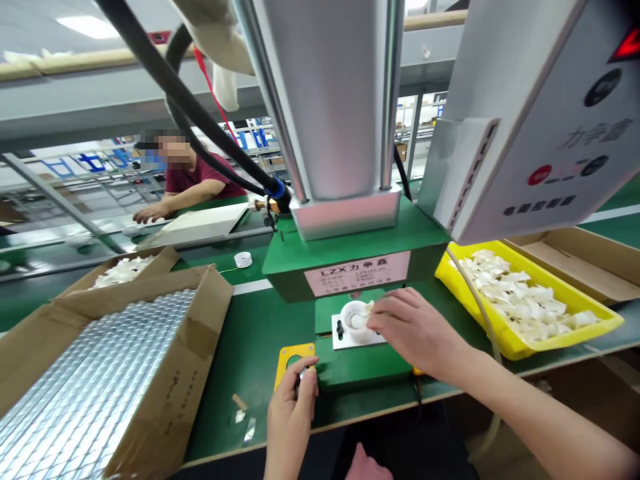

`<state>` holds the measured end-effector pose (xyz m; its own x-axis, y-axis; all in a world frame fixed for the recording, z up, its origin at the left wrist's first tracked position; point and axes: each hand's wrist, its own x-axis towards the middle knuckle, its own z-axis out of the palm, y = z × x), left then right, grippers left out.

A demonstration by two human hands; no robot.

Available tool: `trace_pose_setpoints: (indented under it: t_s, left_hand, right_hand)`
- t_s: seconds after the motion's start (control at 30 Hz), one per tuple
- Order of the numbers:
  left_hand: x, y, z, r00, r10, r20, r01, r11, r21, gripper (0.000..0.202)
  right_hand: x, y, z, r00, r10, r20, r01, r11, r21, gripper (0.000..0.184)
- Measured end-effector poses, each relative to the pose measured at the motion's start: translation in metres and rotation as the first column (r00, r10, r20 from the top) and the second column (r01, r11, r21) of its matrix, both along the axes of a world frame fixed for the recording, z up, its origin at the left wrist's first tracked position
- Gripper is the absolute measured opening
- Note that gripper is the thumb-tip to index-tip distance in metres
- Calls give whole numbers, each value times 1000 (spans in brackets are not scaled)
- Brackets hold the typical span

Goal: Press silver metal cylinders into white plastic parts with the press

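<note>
My right hand [415, 330] reaches in from the right, its fingertips pinched on a small white plastic piece [370, 309] at the rim of a round white holder [354, 321]. The holder sits on a white plate [345, 341] on the green press base [365, 370]. My left hand [295, 397] is closed around a small shiny, dark-and-silver part [302, 377], mostly hidden by the fingers. Right behind that hand is a yellow control box [283, 357] with a green round button, partly covered.
The green press head [357, 267] hangs above the holder. On the left, a cardboard box [160, 380] holds rows of silvery parts. At right stands a yellow tray [545, 343] of white pieces, below a control box [530, 153]. A co-worker [200, 180] sits across the bench.
</note>
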<state>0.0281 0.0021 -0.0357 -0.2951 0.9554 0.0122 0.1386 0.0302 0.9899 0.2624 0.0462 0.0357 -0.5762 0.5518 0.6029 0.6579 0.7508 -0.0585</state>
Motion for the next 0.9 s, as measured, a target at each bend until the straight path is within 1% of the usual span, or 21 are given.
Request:
trace_pose_setpoints:
  t_s: [0.07,0.1,0.17,0.27,0.37,0.47,0.57,0.7,0.77,0.83,0.9]
  left_hand:
    - [-1,0,-2,1000,8,-8,-8,1000,15,42]
    - [-1,0,-4,1000,5,-14,-5,1000,21,41]
    - [-2,0,-6,1000,-1,-26,2,999,38,39]
    - [-2,0,-8,999,1,-47,2,998,60,37]
    - [-2,0,-9,999,10,-53,-7,998,65,36]
    - [-2,-1,-8,998,14,-60,-10,998,66,37]
    - [-1,-1,-7,995,-2,-97,7,999,46,37]
    - [-7,-2,-2,986,-38,-163,40,999,10,42]
    - [-16,-3,5,963,-26,-267,28,1000,5,44]
    - [-26,-6,12,903,-3,-430,-3,1000,-14,44]
    - [-35,-10,18,805,-22,-593,-25,997,-70,45]
  right_hand:
    - [-18,8,1,990,14,138,-14,1000,0,17]
    - [-22,12,2,981,17,191,-15,1000,-12,17]
    - [-23,18,3,969,25,244,-15,999,-40,18]
    - [-20,18,6,963,44,265,-26,997,-68,18]
    - [-20,13,4,962,48,270,-34,998,-55,19]
    - [-22,6,-6,967,31,252,-32,999,-1,23]
    - [-23,-1,-19,971,8,240,-21,999,50,31]
    - [-15,-11,-35,986,-48,160,42,998,41,47]
    - [-5,-18,-45,995,-80,56,78,996,50,49]
    - [11,-25,-60,987,-142,-78,147,987,65,47]
    - [30,-32,-76,955,-239,-175,253,965,62,44]
